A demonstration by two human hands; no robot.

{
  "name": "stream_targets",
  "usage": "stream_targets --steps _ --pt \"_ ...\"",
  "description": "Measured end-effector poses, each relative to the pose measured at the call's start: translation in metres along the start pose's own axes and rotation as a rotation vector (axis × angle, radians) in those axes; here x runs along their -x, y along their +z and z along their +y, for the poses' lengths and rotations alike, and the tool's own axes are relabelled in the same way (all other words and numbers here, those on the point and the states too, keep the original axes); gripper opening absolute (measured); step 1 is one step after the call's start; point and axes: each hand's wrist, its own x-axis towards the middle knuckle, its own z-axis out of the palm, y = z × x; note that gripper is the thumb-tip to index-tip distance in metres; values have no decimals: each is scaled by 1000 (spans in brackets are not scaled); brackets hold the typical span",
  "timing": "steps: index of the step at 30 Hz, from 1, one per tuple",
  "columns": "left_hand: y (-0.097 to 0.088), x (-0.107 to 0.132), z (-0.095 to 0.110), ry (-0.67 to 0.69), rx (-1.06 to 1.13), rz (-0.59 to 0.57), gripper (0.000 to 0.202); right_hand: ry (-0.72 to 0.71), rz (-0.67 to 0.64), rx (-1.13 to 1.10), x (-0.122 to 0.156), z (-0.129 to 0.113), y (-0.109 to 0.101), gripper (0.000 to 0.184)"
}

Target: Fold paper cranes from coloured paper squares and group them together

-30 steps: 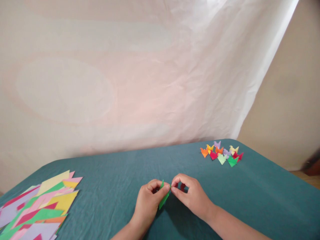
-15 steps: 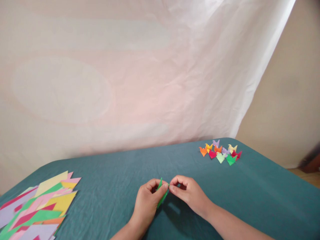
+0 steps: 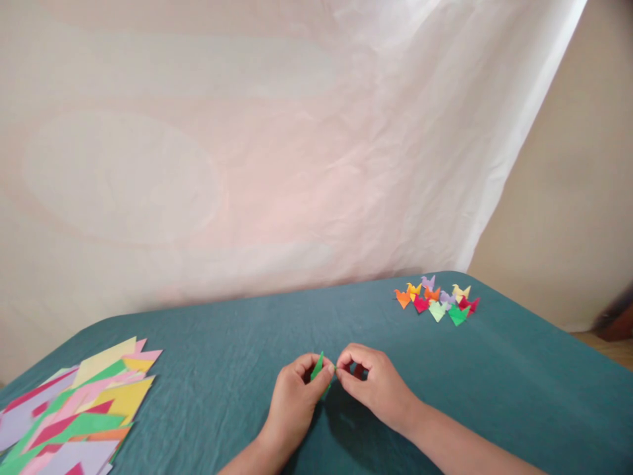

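A small folded green paper (image 3: 318, 367) is pinched between the thumb and fingers of my left hand (image 3: 297, 389), at the near middle of the table. One pointed piece of it stands up above the thumb, and much of the rest is hidden by the fingers. My right hand (image 3: 374, 381) is closed in a pinch at the paper's right tip, thumb against forefinger. Both hands are held a little above the cloth, their fingertips almost meeting.
A dark green cloth covers the table (image 3: 222, 369). Loose coloured paper sheets (image 3: 106, 396) overlap at the left. Several small folded paper birds (image 3: 438, 310) in mixed colours stand grouped at the back right. A pale fabric sheet (image 3: 277, 165) hangs behind the table.
The green paper has turned slightly in my left hand, and less of its lower part shows. Both hands have barely shifted and keep their pinch.
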Motion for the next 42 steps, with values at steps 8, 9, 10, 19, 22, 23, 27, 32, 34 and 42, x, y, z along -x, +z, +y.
stream_targets --steps 8,9,10,19,22,23,27,32,34,42 --pt "-5 -4 -4 15 -7 30 24 101 -79 -130 0 1 -4 13" --pt "-5 -5 -5 15 0 28 23 114 -86 -153 -1 3 -4 15" --pt "-5 -5 -6 19 5 26 22 125 -90 -172 -1 5 -4 16" --pt "-3 -6 -8 15 -22 -39 17 88 -62 -99 -1 10 -2 16" --pt "-4 -8 -9 -52 -67 -62 19 46 -28 -20 0 8 -4 15" --pt "-5 -9 -10 -67 -78 -62 21 39 -18 6 0 8 -4 15" --pt "-7 -10 -12 -86 -78 -77 23 28 20 74 -1 7 -5 14" --pt "-9 -10 -10 -90 -66 -56 25 72 -1 -32 -1 5 -4 16" --pt "-8 -9 -9 -93 -54 -57 25 97 -7 -54 -1 4 -4 15" --pt "-3 -9 -9 -123 91 -114 26 111 44 -23 -2 3 -4 20"
